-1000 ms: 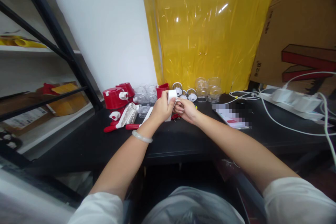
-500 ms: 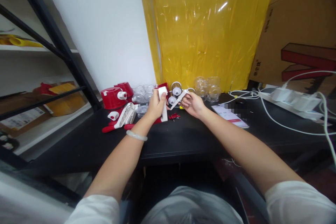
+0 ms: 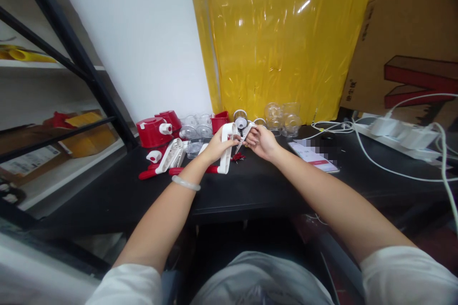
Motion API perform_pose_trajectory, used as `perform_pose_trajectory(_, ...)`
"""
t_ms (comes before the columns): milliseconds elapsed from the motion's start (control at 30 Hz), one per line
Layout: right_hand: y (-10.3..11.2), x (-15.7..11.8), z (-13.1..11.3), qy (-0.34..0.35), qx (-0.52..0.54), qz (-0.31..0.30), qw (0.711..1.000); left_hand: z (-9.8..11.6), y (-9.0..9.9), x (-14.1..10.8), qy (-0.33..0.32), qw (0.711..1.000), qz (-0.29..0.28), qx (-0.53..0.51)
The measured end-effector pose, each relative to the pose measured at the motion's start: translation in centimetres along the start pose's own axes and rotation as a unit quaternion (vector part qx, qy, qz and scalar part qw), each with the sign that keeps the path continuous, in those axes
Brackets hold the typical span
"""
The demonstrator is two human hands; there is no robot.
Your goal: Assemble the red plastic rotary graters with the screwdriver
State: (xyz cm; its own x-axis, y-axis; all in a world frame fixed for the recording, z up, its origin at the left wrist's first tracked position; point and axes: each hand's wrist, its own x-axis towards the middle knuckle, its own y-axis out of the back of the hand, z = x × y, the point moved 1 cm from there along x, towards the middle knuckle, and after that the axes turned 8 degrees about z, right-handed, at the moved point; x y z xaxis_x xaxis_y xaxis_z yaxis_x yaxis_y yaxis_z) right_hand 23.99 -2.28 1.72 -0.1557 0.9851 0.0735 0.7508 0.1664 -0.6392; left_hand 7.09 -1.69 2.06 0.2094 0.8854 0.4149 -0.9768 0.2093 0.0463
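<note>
My left hand is closed around a white plastic handle frame, its hollow side now turned partly toward me. A red grip extends left from the frame's lower end. My right hand pinches a narrow white plastic strip, tilted down to the left, close beside the frame. Small red parts lie in a little heap on the black table below the hands. Metal-rimmed drums stand just behind them, partly hidden by my fingers.
To the left are red housings, another white handle frame and clear plastic cups. More clear cups stand behind my right hand. A phone and a cabled power strip lie to the right.
My left hand has turned the white frame, so its hollow inside shows and it sits nearer the strip. The strip in my right hand has tilted more steeply.
</note>
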Motion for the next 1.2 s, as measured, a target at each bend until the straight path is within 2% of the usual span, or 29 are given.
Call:
perform_pose_trajectory(233,0.0,0.2,-0.1,0.022,0.002,0.063,0.998,0.7,0.2,-0.7,0.062,0.996,-0.046,0.041)
perform_pose_trajectory(400,0.5,0.9,0.1,0.075,-0.006,0.090,0.993,0.9,0.0,-1.0,0.099,0.990,-0.084,0.054)
perform_pose_trajectory(533,1.2,1.3,0.0,0.131,-0.033,0.108,0.985,0.9,0.0,-0.9,0.138,0.987,-0.075,0.029)
perform_pose_trajectory(733,1.9,1.9,0.0,0.230,-0.091,0.053,0.967,1.4,0.4,-0.5,0.176,0.983,-0.023,-0.051)
perform_pose_trajectory(800,2.0,1.9,0.3,0.272,-0.146,0.039,0.950,1.9,0.5,-0.5,0.179,0.978,-0.020,-0.104)
perform_pose_trajectory(900,2.0,2.2,0.5,0.343,-0.244,0.029,0.906,2.6,1.0,-0.5,0.186,0.972,-0.031,-0.141)
perform_pose_trajectory(1000,2.0,3.0,0.5,0.385,-0.314,0.052,0.866,3.4,2.2,-0.4,0.189,0.978,-0.035,-0.078)
perform_pose_trajectory(1067,2.0,3.8,0.4,0.375,-0.364,0.068,0.850,3.8,3.5,-0.3,0.199,0.979,-0.034,-0.007)
perform_pose_trajectory(1133,1.9,4.6,0.5,0.353,-0.436,0.073,0.825,4.2,4.8,0.1,0.188,0.981,0.013,0.041)
perform_pose_trajectory(1200,1.7,5.0,1.0,0.341,-0.519,0.070,0.781,4.4,6.1,0.5,0.155,0.981,0.088,0.077)
